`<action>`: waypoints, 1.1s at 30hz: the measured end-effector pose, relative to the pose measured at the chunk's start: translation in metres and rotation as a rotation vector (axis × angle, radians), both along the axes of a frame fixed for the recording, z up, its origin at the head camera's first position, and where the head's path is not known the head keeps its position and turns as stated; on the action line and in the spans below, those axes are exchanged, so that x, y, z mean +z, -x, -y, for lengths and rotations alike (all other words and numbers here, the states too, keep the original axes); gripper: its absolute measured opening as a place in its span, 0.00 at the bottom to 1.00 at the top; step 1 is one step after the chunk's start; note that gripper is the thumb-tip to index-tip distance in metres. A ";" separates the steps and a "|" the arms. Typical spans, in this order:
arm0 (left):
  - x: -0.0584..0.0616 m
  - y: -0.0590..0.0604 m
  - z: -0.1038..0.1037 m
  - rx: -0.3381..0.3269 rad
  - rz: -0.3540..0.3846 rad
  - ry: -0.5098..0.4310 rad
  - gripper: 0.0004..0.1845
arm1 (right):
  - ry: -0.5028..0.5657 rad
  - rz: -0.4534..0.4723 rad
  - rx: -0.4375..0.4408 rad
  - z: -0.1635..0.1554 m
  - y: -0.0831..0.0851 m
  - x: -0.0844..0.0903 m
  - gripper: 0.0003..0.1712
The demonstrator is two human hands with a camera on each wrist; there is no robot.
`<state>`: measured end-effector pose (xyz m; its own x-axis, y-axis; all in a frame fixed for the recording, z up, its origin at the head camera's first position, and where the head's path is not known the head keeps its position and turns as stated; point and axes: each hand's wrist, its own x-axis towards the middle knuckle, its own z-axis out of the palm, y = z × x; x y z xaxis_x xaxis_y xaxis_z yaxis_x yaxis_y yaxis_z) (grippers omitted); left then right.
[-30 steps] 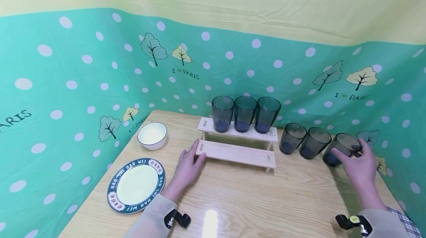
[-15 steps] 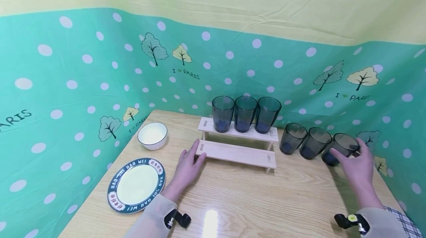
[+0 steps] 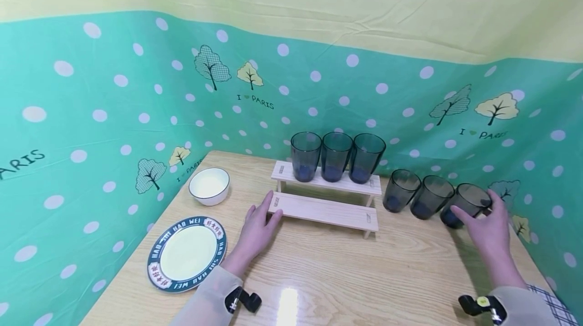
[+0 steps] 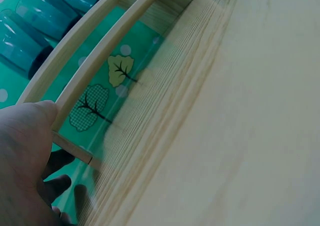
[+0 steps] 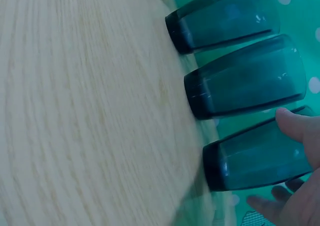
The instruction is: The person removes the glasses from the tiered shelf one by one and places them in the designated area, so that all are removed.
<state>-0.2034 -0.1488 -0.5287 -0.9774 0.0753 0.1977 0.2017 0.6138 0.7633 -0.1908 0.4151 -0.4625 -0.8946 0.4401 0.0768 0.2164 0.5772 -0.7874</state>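
A two-tier wooden rack (image 3: 324, 210) stands at the back middle, with three dark tinted tumblers (image 3: 336, 156) upright in a row on its upper step. My left hand (image 3: 256, 229) grips the left end of its lower step, the thumb at the front edge and the index finger at the far corner. Three more tumblers stand in a slanting row right of the rack. My right hand (image 3: 489, 230) holds the rightmost tumbler (image 3: 468, 202), its thumb on the near side. The tumbler hides part of the fingers. The right wrist view shows this held tumbler (image 5: 260, 158) upright on the table.
A white bowl (image 3: 209, 190) with a dark rim sits at the back left. In front of it lies a white plate (image 3: 155, 260) with a patterned blue-green border. Polka-dot cloth (image 3: 255, 123) hangs behind and beside the wooden table (image 3: 346, 275). Checked fabric (image 3: 553, 303) shows at the right edge.
Over the last second my right hand has shifted the rightmost tumbler slightly left, closer to the one beside it. My left hand and the rack have stayed in place.
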 end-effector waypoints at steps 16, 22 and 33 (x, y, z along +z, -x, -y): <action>0.003 0.001 0.000 0.004 -0.001 0.006 0.39 | -0.082 -0.128 0.004 0.033 -0.012 0.053 0.64; 0.001 0.001 0.001 0.003 0.002 0.007 0.39 | -0.087 -0.168 0.038 0.059 -0.012 0.074 0.63; -0.001 0.000 0.000 -0.003 -0.003 -0.010 0.39 | -0.034 -0.255 0.185 0.107 -0.003 0.092 0.61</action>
<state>-0.2034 -0.1490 -0.5299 -0.9767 0.0761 0.2009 0.2053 0.6059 0.7686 -0.1880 0.3086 -0.3703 -0.9094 0.2648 0.3208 -0.0967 0.6155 -0.7822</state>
